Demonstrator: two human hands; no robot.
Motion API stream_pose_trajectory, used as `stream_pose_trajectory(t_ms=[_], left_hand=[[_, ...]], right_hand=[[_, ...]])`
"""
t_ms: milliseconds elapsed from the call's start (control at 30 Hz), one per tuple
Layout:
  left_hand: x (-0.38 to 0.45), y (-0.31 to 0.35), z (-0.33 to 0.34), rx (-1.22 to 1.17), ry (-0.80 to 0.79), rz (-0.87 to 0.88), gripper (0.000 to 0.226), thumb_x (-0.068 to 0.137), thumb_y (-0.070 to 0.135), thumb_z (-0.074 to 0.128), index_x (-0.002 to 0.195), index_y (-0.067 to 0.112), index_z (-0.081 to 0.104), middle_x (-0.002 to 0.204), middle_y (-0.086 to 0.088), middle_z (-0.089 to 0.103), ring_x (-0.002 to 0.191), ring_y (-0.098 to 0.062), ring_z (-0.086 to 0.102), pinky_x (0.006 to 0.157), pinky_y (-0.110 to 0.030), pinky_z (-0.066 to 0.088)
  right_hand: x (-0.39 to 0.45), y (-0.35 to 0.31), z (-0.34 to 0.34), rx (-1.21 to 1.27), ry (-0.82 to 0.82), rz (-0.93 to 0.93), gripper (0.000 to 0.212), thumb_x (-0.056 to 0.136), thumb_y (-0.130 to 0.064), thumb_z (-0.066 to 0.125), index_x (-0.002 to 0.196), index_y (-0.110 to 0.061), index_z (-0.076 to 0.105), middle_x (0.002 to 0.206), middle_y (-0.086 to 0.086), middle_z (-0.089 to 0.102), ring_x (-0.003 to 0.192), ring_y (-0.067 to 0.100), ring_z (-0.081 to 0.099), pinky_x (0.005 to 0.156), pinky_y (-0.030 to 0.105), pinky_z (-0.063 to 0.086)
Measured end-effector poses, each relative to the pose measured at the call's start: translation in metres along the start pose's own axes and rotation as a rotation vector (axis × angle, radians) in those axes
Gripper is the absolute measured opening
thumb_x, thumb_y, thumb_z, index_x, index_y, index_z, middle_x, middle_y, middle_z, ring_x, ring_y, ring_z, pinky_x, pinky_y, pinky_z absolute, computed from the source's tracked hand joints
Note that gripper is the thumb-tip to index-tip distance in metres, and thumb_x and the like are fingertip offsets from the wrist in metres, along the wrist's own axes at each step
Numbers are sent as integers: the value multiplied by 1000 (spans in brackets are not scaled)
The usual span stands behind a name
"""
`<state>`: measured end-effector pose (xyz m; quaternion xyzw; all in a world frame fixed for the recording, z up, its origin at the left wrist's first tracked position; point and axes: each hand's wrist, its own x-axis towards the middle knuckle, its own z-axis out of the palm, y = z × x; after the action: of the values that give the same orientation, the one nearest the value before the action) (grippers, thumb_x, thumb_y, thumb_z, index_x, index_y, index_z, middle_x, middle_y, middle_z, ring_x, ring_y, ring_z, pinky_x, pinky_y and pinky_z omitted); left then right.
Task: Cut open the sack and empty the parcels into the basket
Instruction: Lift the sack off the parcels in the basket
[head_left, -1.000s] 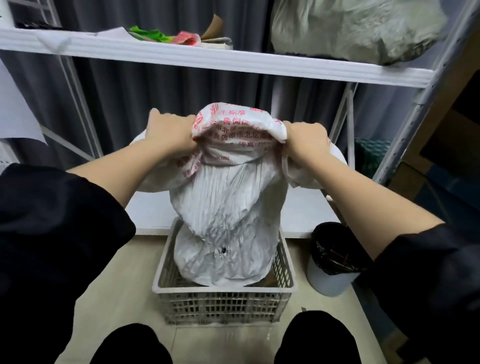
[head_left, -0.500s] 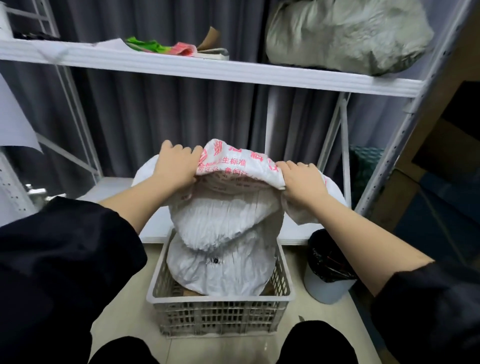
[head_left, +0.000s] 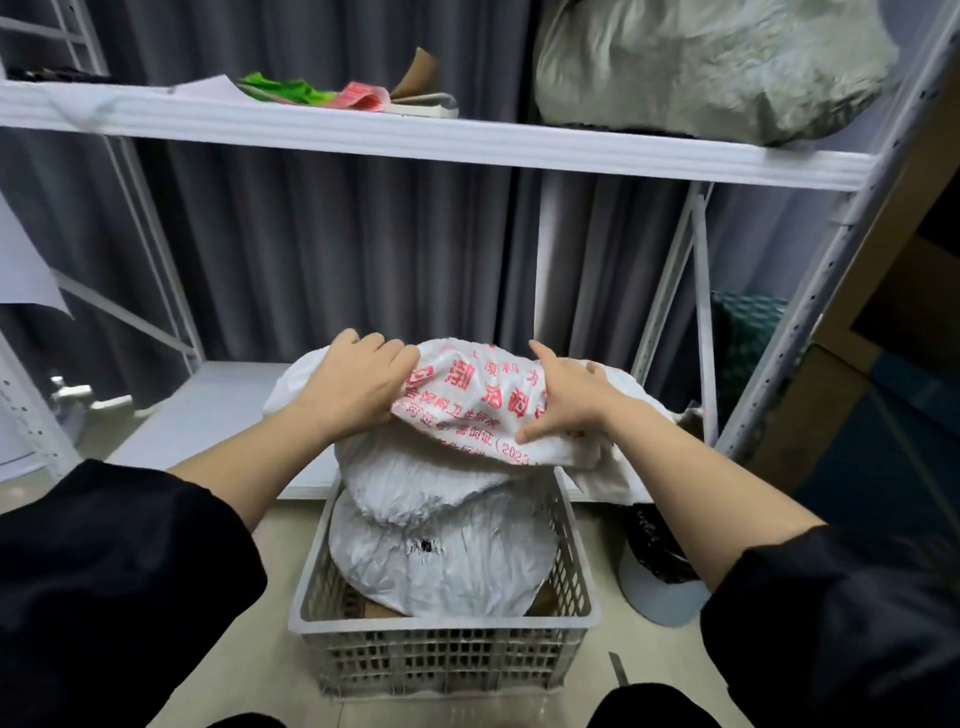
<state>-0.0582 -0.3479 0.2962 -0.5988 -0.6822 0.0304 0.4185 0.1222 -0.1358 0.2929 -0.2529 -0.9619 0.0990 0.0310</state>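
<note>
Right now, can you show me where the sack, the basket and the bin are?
sack (head_left: 447, 561), head view, on its crinkled white side inside the basket.
basket (head_left: 441, 626), head view, on its near rim.
bin (head_left: 660, 592), head view, on its grey wall under the black liner.

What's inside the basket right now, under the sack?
The white sack, gripped by the left hand and right hand, fills most of the basket. Brown cardboard pieces peek out beneath it; whatever else lies under the sack is covered.
</note>
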Motion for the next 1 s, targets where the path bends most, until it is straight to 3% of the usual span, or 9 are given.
stream_pose_trajectory(t_ms=[100,200,300,333,400,500,667,867,1000], left_hand=[[-3,-6,6,-104,-76,155,58,67,69,58,90,16,55,80,1,57,66,-22,55,66,-35,37],[2,-7,7,-324,-191,25,86,71,84,34,124,18,50,127,-3,52,114,-22,54,97,-38,29],[13,-2,11,-390,-518,-239,121,58,73,60,152,28,-1,160,-4,8,141,-26,31,109,-46,26],[15,2,13,-404,-614,-324,123,59,66,67,150,32,-9,161,-4,3,136,-28,38,105,-46,32],[18,12,15,-448,-628,-471,105,68,55,68,148,32,3,154,-9,27,120,-34,54,93,-43,42],[31,20,7,-319,-400,-437,56,82,46,55,128,23,35,110,-6,66,95,-33,64,68,-35,45],[60,-9,-47,-257,-230,-438,45,81,34,57,120,19,41,93,-8,68,85,-34,64,59,-33,37],[41,-5,-69,-291,-421,-432,35,82,38,57,107,20,40,92,-6,66,73,-31,54,61,-32,41],[42,-15,-89,-250,-336,-448,32,82,36,56,105,19,41,83,-5,61,68,-30,49,59,-33,40]], right_hand=[[2,-4,15,-219,150,-16,60,75,-49,62,124,-18,49,113,3,64,115,27,54,102,45,29],[2,-4,20,-284,328,-27,39,76,-47,57,103,-19,56,104,3,64,102,29,59,93,43,35],[1,-11,10,-203,472,-106,28,73,-36,63,93,-18,56,92,6,63,88,33,60,74,37,36],[1,-14,2,-200,503,-151,24,72,-31,63,91,-17,56,88,7,62,84,34,59,69,36,33],[-2,-19,-16,-221,556,-200,21,72,-28,60,90,-17,57,85,7,59,79,35,56,66,34,30],[-9,-20,-41,-257,634,-189,18,73,-27,60,89,-18,57,86,6,58,78,34,54,64,34,25],[-19,-26,-80,-275,778,-105,23,72,-24,65,93,-20,56,89,5,57,81,33,52,67,35,29],[-43,-39,-72,-330,576,-140,30,81,-36,59,105,-19,55,100,6,56,93,33,53,70,34,26],[-54,-49,-89,-316,649,-127,32,82,-36,60,107,-17,56,101,8,55,93,33,52,68,34,24]])
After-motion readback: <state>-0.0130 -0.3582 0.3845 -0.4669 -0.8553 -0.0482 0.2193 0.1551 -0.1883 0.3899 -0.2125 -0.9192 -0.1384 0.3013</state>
